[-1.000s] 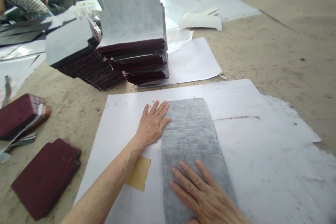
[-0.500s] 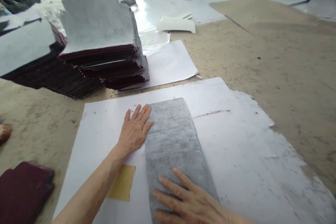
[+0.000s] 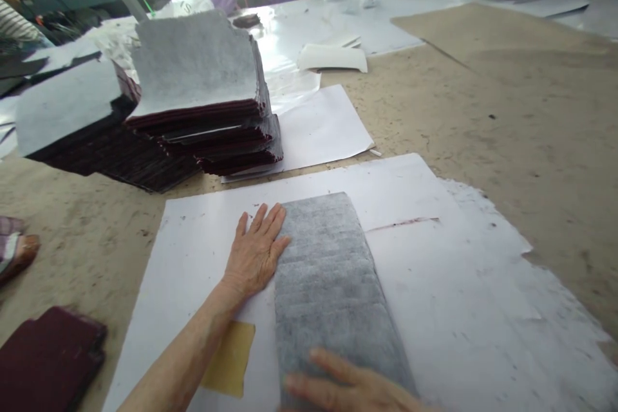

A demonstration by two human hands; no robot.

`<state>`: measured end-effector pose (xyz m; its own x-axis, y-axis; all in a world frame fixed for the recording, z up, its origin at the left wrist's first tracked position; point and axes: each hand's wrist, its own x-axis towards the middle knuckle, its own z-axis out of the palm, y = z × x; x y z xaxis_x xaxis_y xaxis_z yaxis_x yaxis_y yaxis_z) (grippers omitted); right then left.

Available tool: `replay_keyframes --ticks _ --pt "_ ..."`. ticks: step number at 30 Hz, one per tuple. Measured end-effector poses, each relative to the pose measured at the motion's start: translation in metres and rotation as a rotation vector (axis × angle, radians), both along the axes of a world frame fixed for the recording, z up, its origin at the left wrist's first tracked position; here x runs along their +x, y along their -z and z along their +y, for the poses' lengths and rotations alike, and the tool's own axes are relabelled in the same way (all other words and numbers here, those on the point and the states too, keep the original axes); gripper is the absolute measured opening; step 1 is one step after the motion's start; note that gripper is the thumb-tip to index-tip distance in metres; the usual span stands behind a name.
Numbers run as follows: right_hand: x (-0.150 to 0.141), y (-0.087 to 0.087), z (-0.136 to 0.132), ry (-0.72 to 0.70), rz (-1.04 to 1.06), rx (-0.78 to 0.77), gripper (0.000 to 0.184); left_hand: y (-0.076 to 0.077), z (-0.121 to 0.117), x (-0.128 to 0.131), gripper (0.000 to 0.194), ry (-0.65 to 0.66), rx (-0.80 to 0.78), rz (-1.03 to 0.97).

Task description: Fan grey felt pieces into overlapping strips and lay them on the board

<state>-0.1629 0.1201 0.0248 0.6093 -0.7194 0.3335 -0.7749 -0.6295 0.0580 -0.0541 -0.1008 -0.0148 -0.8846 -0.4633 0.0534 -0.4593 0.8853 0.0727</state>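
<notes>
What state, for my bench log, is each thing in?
Grey piece: lying flat
White sheet: flat, ragged-edged
Yellow piece: partly hidden
Left stack: pale face up
Right stack: layers uneven
Maroon piece: flat, partly out of frame
Left hand: palm down, fingers spread
Right hand: fingers parted, blurred

Vs. 1 s ago, the R hand [image 3: 347,389] has moved farther toward near end of the grey strip [image 3: 331,283], fingers now blurred. Cam also turned: the maroon piece [image 3: 51,360], left of strip, is now partly out of pic.
</notes>
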Motion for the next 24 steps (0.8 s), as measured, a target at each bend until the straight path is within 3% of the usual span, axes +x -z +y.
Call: replay_keyframes --ticks 2,4,10,13,17,20,24 --pt "-0.011 -0.018 -0.023 0.134 -0.108 0.094 0.050 0.000 0.000 0.000 0.051 0.002 -0.006 -0.006" --pt "-0.018 -0.023 -0.040 0.338 -0.218 0.169 0.066 -0.001 0.000 0.000 0.050 0.004 -0.012 -0.008" --pt "-0.014 0.003 -0.036 0.223 -0.251 0.484 0.059 -0.005 0.001 -0.002 0.051 -0.001 0.012 0.001" --pt "-0.022 -0.005 -0.040 0.246 -0.310 0.395 0.046 -0.004 0.000 -0.003 0.051 -0.001 0.043 0.003" --pt "-0.055 -0.011 -0.055 0.497 -0.426 0.105 0.022 -0.002 -0.002 0.000 0.052 -0.014 0.103 0.067" --pt "-0.080 -0.004 -0.061 0.643 -0.340 0.157 0.018 -0.004 -0.004 0.007 0.051 -0.030 0.150 0.276" --pt "-0.089 0.002 -0.062 0.711 -0.209 0.200 0.024 -0.013 0.000 0.017 0.041 0.110 0.190 0.513"
